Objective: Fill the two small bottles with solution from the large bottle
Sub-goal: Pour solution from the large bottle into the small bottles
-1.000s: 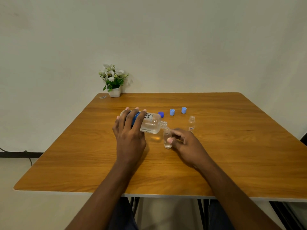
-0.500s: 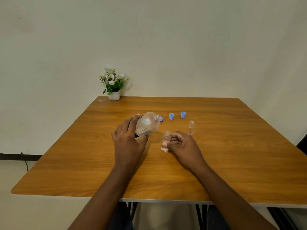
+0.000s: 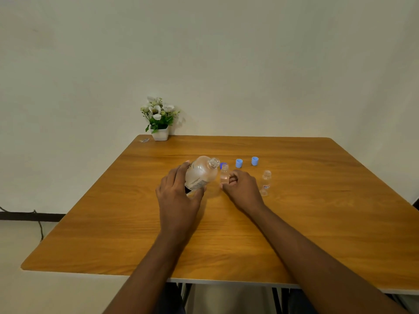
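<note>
**Both hands hold bottles at the middle of the bench**

We see the left hand [image 3: 179, 196] gripping the large bottle [image 3: 200, 172] from behind, with the fingers round its left side and the thumb under its label. The bottle is tilted, and its open neck points up and away to the right. We cannot tell if its base touches the bench [image 3: 226, 234].

The right hand [image 3: 242, 186] pinches the first small bottle [image 3: 224, 175] between the thumb and the curled fingers. This bottle is upright and uncapped, just beside the neck of the large one. We cannot tell how full it is.

The second small bottle [image 3: 265, 182] stands alone, also open, near the right hand but not touching it.

Behind the bottles there is a dark blue cap [image 3: 222, 165], partly hidden, then a light blue cap [image 3: 239, 163] and a second light blue cap [image 3: 254, 161]. A flower pot [image 3: 159, 132] stands at the far left corner.
</note>
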